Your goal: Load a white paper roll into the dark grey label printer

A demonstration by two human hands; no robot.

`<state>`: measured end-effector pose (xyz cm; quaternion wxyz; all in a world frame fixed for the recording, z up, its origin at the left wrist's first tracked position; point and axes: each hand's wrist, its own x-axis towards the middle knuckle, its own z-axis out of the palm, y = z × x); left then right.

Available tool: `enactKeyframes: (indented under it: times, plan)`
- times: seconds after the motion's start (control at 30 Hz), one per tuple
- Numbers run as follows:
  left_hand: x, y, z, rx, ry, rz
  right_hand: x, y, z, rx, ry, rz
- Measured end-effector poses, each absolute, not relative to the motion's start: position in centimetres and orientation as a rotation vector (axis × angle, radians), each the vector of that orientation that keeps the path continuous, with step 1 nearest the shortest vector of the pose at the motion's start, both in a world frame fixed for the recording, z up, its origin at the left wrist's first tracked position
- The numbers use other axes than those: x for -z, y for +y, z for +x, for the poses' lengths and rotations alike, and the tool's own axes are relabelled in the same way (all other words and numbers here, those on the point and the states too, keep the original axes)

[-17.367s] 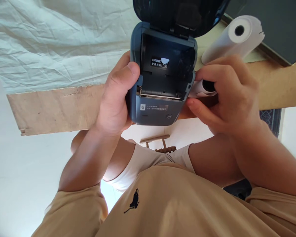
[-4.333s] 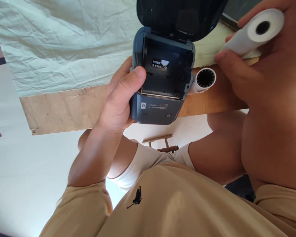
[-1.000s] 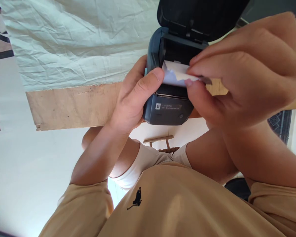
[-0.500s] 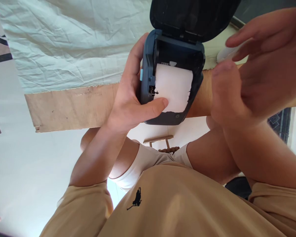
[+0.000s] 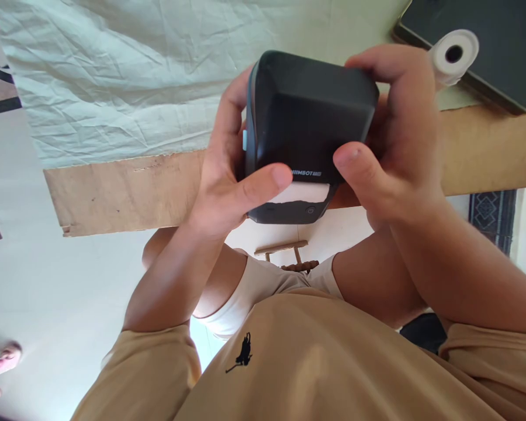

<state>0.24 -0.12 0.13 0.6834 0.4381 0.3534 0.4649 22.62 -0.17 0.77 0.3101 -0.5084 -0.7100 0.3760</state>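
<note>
A dark blue label printer (image 5: 309, 111) sits between both my hands above the table edge, its lid down. A strip of white paper (image 5: 300, 193) sticks out of the slot under the lid's front. My left hand (image 5: 228, 175) wraps the printer's left side, thumb lying across the paper's left end. My right hand (image 5: 394, 128) grips the right side, fingers over the top of the lid, thumb on its front corner.
A white paper roll (image 5: 451, 55) lies on the table at the upper right, beside a dark flat tablet (image 5: 499, 58). A crumpled white cloth (image 5: 127, 76) covers the wooden table (image 5: 127, 187). Someone's foot (image 5: 0, 368) shows at the lower left.
The printer's lid, open half a second ago over the loaded white roll, is now down. My right hand has come onto the printer's right side and top.
</note>
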Motion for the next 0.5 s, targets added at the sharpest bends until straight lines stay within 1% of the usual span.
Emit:
enactKeyframes:
  times: [0.1, 0.5]
  plan:
    - [-0.6, 0.0, 0.6, -1.018, 0.873, 0.951, -0.5, 0.0, 22.4, -0.957, -1.869, -1.262]
    - [-0.7, 0.5, 0.9, -1.006, 0.876, 0.889, -1.0, 1.0, 21.7, -1.184, -1.632, -1.293]
